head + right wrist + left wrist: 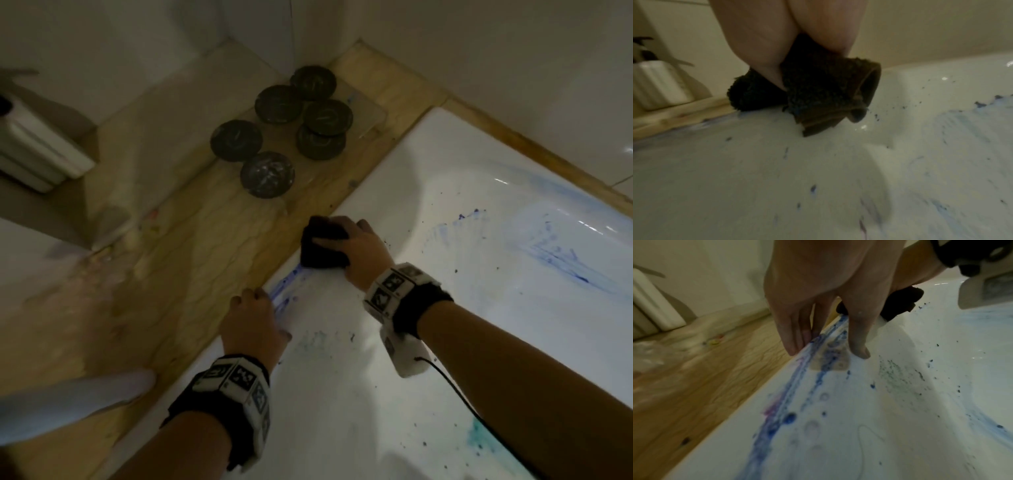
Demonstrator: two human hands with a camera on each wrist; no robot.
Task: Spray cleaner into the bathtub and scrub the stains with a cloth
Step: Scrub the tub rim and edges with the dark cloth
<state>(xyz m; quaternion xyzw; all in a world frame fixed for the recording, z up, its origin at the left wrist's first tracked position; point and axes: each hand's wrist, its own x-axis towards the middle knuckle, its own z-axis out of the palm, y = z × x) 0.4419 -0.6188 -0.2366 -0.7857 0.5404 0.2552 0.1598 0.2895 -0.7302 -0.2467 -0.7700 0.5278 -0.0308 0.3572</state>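
Pressing the folded cloth (323,245) in your gripping right hand (359,251) onto the bathtub (445,154) rim's blue stain (286,286), you steady yourself with your flat, loose left hand (251,329) on the same edge.

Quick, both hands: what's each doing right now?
Left hand: open, fingers resting on the bathtub rim.
Right hand: gripping the dark cloth.

- Pale cream walls (513,51) met in a corner beyond a wooden surround (164,260) with marked grain.
- Six dark round discs (274,104) sat on a clear sheet on that wood, two of them overlapping.
- A white ribbed container (37,150) stood at the far left against the wall.
- The light was dim and yellowish.
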